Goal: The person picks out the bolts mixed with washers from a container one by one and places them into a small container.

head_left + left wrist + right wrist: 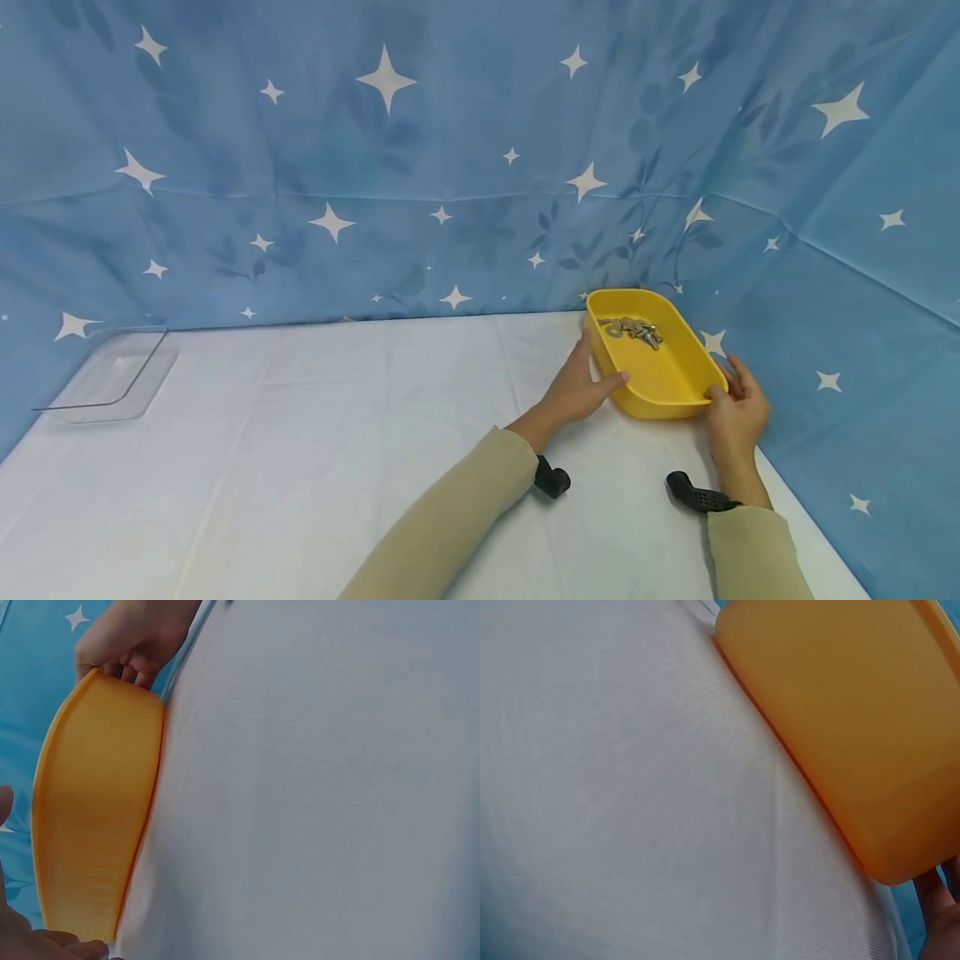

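A yellow plastic tray [656, 383] stands at the back right of the white table, against the blue cloth. Small metal parts [641, 332], among them what look like washers and bolts, lie inside at its far end. My left hand [581, 390] holds the tray's left side, thumb at the rim and fingers along the outer wall. At the near right corner, my right hand [738, 415] grips the rim with the thumb on top and fingers outside. The left wrist view shows the tray's outer wall [101, 795] between both hands; its underside is hidden.
A clear, shallow container [120, 379] sits at the table's far left. Blue star-patterned cloth [420, 167] hangs behind the white-covered table [315, 450] and along its right side, close to my right hand.
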Tool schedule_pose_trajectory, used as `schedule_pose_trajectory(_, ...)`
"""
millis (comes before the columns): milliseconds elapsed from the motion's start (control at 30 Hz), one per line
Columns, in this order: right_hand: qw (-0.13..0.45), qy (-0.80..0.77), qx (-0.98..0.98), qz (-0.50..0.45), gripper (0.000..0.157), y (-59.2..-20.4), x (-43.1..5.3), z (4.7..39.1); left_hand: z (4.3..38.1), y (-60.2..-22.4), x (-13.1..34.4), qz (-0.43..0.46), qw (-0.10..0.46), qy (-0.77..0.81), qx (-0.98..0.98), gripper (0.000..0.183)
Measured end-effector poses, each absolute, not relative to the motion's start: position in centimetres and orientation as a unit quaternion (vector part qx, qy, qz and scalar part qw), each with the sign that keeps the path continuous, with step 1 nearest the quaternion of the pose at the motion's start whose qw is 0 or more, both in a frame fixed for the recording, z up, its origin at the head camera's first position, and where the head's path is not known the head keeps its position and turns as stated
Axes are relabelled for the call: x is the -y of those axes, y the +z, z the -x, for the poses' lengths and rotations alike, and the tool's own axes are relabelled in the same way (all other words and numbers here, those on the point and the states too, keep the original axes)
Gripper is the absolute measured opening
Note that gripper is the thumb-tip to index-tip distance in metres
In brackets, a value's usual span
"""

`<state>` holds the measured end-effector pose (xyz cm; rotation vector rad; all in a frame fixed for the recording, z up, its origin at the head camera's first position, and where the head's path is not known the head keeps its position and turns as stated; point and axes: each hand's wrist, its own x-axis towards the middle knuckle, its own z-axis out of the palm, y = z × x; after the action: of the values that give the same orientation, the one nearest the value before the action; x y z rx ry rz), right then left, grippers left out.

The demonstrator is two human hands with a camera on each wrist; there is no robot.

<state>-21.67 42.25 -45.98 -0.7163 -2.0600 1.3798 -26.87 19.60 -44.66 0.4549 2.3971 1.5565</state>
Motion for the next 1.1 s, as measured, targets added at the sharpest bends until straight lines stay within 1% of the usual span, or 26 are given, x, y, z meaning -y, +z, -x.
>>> schedule_pose_trajectory(233, 0.235, 0.508, 0.785, 0.265, 0.062, -45.9, -42.1, 21.7, 26.8, -45.4, -20.3, -0.158, 0.110, 0.551, -0.812, 0.089)
schedule_pose_trajectory(433, 0.235, 0.522, 0.784, 0.241, 0.053, -46.2, -41.6, 21.7, 26.6, -45.5, -19.8, -0.142, 0.122, 0.538, -0.822, 0.088)
schedule_pose_trajectory(700, 0.186, 0.511, 0.810, 0.217, 0.043, -46.1, -40.3, 22.2, 26.5, -44.9, -18.1, -0.124, 0.116, 0.556, -0.813, 0.087)
schedule_pose_trajectory(900, 0.137, 0.508, 0.828, 0.192, 0.046, -46.2, -39.7, 22.4, 26.4, -45.2, -16.7, -0.118, 0.119, 0.569, -0.805, 0.088)
schedule_pose_trajectory(1100, 0.127, 0.515, 0.824, 0.199, 0.044, -46.1, -38.7, 22.7, 26.2, -45.5, -15.7, -0.115, 0.116, 0.584, -0.795, 0.091)
